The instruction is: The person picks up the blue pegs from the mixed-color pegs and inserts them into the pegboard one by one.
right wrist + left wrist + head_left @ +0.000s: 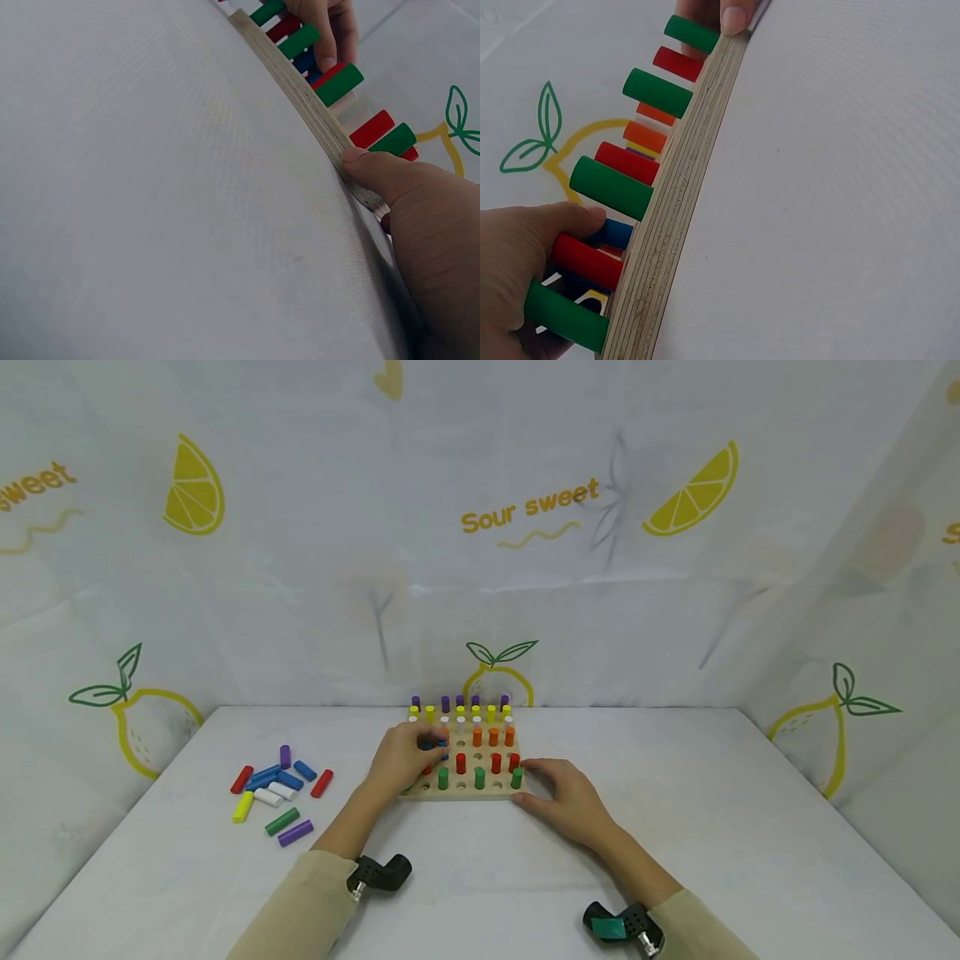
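Observation:
A wooden pegboard (pixel 461 793) stands on the table, with coloured pegs upright in rows: purple and yellow at the back, then white, orange, blue, red, and green in front. My left hand (pixel 400 757) reaches over the board's left half, thumb and fingers around a blue peg (pixel 616 234) in the row behind the red ones. Its fingers partly hide the pegs there. My right hand (pixel 572 802) grips the board's front right corner, the thumb pressing the front edge in the right wrist view. A green peg (pixel 394 139) stands close to that thumb.
Loose pegs lie to the left of the board, among them a yellow peg (pixel 243 807), a green peg (pixel 282 822), a purple peg (pixel 296 833) and a red peg (pixel 322 783). Behind the white table (pixel 480 877) hangs a lemon-printed cloth (pixel 315 610).

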Demonstrator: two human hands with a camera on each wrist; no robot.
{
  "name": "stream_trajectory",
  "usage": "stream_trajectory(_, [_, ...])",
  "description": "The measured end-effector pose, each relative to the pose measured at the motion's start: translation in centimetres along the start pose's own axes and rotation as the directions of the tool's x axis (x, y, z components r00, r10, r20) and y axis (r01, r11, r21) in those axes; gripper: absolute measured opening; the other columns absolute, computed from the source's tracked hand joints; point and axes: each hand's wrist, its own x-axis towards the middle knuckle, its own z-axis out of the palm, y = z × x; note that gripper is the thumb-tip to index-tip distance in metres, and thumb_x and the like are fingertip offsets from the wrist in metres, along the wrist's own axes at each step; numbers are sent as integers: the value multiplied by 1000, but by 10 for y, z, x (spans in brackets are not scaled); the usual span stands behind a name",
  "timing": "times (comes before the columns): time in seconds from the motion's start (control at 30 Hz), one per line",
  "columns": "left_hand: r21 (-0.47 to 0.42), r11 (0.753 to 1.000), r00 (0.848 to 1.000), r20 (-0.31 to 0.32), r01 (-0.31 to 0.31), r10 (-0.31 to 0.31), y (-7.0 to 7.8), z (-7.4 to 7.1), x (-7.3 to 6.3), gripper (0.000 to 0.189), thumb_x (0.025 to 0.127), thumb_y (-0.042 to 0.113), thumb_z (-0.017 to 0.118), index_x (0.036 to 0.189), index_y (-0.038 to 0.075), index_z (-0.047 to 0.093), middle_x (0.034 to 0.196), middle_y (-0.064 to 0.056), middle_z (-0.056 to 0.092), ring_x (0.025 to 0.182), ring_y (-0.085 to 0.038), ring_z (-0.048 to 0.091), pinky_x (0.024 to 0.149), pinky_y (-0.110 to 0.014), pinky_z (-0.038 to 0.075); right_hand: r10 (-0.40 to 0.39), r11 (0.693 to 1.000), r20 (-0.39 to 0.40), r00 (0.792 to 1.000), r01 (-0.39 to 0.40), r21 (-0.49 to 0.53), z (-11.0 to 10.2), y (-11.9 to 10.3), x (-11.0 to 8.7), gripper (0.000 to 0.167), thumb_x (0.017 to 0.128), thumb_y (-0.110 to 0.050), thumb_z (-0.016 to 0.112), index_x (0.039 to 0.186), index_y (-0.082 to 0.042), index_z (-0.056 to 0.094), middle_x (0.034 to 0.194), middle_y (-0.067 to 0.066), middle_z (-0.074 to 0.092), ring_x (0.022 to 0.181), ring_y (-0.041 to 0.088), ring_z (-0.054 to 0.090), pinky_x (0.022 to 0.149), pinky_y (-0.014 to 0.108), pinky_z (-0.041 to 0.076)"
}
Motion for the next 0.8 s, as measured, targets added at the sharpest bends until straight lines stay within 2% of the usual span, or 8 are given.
stream_trajectory(0.33, [6, 1000, 999, 53, -14, 14, -2, -3, 3, 14, 89, 21, 78, 103, 16, 80, 108, -2, 77, 103, -19, 68, 96, -43, 55, 10, 1000, 3, 1000, -10, -3, -1, -1, 0, 55, 88, -39, 77, 135, -14, 63, 138, 6, 65, 136, 30, 54, 114, 53, 43])
stream_trajectory(0.53, [-9, 1000, 995, 98, -28, 29, -1, -9, 4, 17, 92, 22, 75, 107, 16, 79, 108, -1, 76, 96, -15, 66, 93, -40, 57, 4, 1000, -8, 1000, -4, -1, -2, 1, 0, 54, 88, -38, 77, 135, -13, 63, 138, 7, 65, 136, 31, 54, 115, 54, 42])
stream_trajectory(0.8, [22, 1000, 995, 98, 2, -4, 1, -18, -6, 21, 97, 27, 69, 112, 15, 77, 108, -1, 74, 92, -16, 60, 89, -38, 55, 20, 1000, 7, 1000, -20, 6, 0, 0, 1, 55, 88, -40, 77, 135, -15, 63, 139, 6, 64, 137, 31, 52, 116, 54, 41])
